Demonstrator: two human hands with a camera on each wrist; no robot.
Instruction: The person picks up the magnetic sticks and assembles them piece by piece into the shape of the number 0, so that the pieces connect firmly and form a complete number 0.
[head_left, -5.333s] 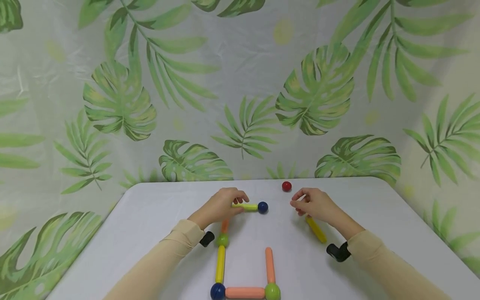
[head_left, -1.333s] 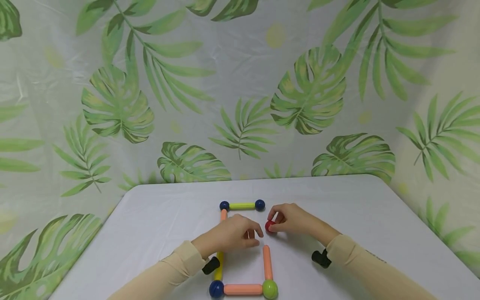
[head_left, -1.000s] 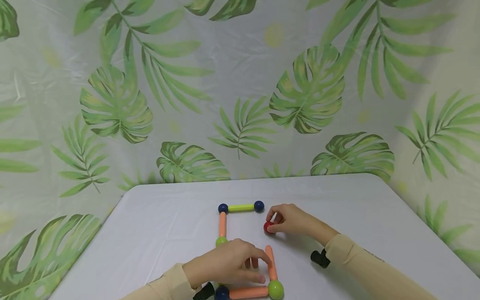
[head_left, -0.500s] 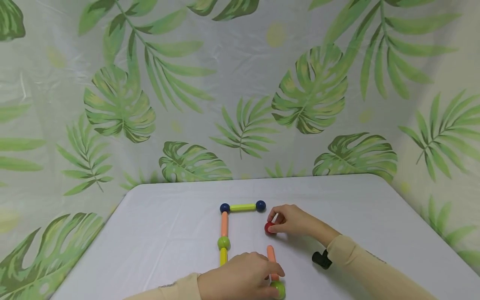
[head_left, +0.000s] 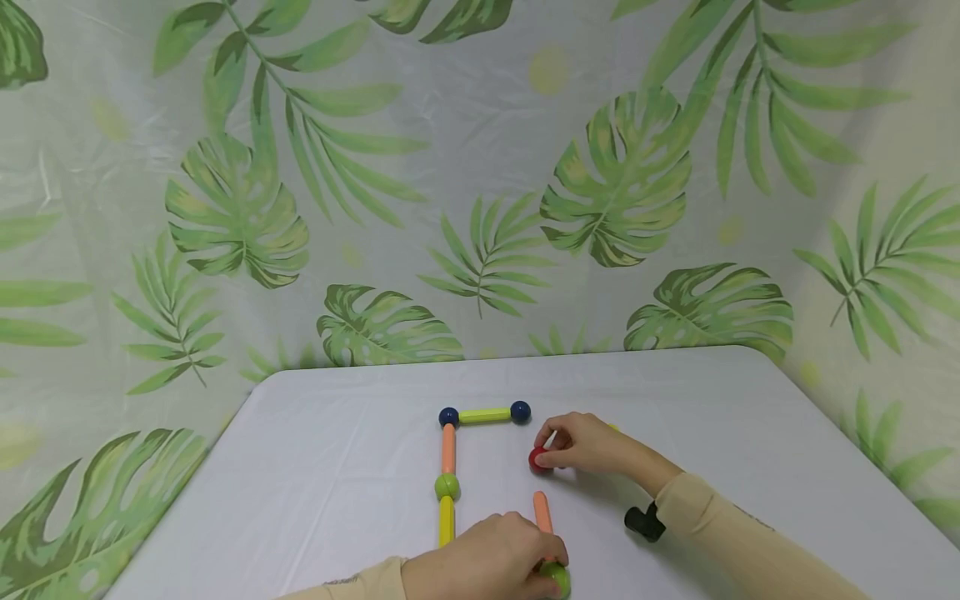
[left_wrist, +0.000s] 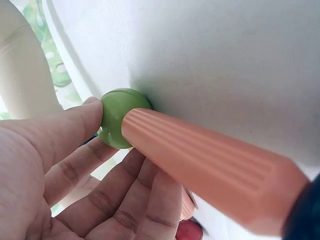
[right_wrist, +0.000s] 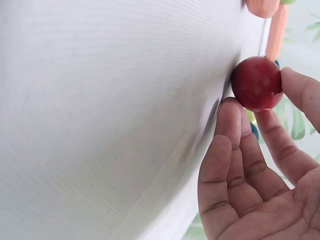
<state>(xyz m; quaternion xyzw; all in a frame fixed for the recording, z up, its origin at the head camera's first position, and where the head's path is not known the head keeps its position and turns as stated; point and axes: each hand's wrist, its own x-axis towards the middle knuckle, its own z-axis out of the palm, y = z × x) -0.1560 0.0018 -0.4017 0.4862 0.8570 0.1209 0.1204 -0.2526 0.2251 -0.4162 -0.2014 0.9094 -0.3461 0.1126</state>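
My left hand [head_left: 487, 560] pinches a green ball [left_wrist: 120, 112] between thumb and fingers at the near right corner of a stick-and-ball outline. An orange stick [left_wrist: 210, 165] meets that ball, and a second orange stick [head_left: 542, 510] runs from it away from me. Beyond that stick's free far end, my right hand [head_left: 581, 443] pinches a red ball [right_wrist: 257, 82] between thumb and index finger, low over the white table. In the right wrist view its other fingers are loosely bent beside the ball. My left hand and arm hide the outline's near left part in the head view.
On the left side, a yellow stick [head_left: 447, 521], a green ball [head_left: 447, 487] and an orange stick [head_left: 448, 450] lead to a blue ball [head_left: 448, 417]. A yellow-green stick [head_left: 483, 415] joins it to another blue ball [head_left: 521, 412]. A leaf-patterned cloth [head_left: 480, 167] hangs behind the table [head_left: 337, 467].
My left hand has come from the far yellow-green stick toward me and taken hold of the near green ball. My right hand has brought the red ball from the back edge toward the orange stick.
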